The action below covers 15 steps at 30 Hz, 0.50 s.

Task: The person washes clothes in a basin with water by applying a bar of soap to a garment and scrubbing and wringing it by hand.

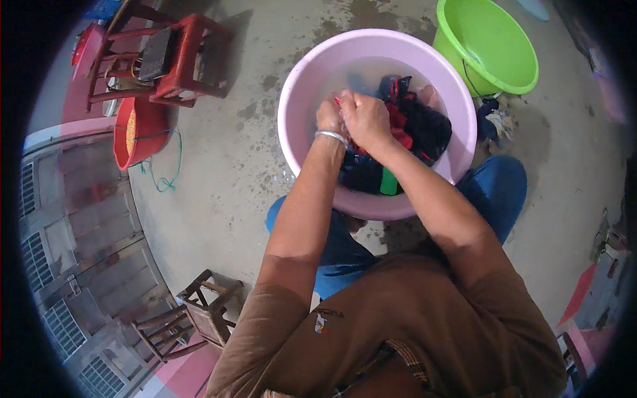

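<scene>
A large pink plastic basin (293, 107) holds cloudy water and wet garments (425, 127), mostly dark with red parts. Over its left half my left hand (331, 117), with a silver bangle at the wrist, meets my right hand (367, 117). Both are closed around a piece of red cloth (338, 101), of which only a little shows between the fingers. More red fabric lies below and beside my right hand. The handle-like green plastic piece (388, 182) rests near the basin's close side, partly behind my right forearm. What it belongs to is hidden.
A green bucket (497, 45) stands right of the basin, with crumpled cloths (492, 119) on the floor beside it. At left are a red stool (186, 59), a red bucket (149, 132) with yellow grain-like contents, and green cord. A wooden chair (206, 311) stands lower left.
</scene>
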Motion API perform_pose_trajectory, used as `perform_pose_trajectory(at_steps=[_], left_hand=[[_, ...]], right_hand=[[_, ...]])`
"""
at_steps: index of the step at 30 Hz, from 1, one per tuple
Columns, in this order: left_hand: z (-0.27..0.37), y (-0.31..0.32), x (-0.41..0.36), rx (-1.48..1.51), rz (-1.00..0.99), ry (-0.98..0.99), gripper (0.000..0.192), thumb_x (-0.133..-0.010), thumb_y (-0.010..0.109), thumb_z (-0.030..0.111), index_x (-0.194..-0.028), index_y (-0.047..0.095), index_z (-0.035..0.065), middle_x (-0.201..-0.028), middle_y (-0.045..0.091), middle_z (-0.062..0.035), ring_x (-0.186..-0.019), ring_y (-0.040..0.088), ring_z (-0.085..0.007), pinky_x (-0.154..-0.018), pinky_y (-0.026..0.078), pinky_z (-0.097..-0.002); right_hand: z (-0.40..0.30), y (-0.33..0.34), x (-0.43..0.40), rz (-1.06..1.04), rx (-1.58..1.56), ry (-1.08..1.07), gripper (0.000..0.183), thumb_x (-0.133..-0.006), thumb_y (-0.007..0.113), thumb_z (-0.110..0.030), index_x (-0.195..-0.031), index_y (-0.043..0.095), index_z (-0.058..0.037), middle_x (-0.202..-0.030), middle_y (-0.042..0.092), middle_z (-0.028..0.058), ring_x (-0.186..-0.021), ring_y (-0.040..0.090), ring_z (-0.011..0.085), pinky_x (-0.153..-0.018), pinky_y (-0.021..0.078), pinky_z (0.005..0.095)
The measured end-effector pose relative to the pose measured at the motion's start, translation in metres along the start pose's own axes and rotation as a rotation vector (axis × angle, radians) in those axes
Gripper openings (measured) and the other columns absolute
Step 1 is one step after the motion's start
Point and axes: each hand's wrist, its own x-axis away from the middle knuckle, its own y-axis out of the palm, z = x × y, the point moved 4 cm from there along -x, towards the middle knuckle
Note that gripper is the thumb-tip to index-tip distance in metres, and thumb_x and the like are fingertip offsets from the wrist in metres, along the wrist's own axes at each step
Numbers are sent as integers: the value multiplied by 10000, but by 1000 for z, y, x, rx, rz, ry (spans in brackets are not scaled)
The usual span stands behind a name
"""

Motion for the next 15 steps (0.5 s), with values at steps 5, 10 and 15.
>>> perform_pose_trajectory(at_steps=[5, 10, 15], left_hand=[[0, 32, 5, -110, -67, -24, 379, -937, 413, 346, -900, 599, 18, -762, 612, -113, -661, 607, -213, -653, 506, -345], [12, 4, -9, -418, 53, 7, 360, -932, 411, 346, -922, 570, 24, -786, 590, -89, -699, 572, -202, -631, 464, -327], [-2, -10, -11, 134, 123, 48, 315, -923, 433, 340, -773, 542, 85, -663, 550, -41, -557, 506, -140, -453, 368, -285]], right_hand=[[69, -13, -50, -401, -327, 157, 702, -822, 473, -620, -1060, 593, 29, -1009, 628, 215, -965, 596, 305, -868, 431, 391], [58, -22, -40, -477, -208, 60, 313, -891, 513, -254, -1060, 600, -5, -977, 634, 115, -877, 570, 141, -830, 441, 276], [-40, -9, 10, -248, -123, -283, 257, -876, 481, -184, -791, 654, -15, -798, 653, 175, -739, 642, 304, -717, 496, 340]])
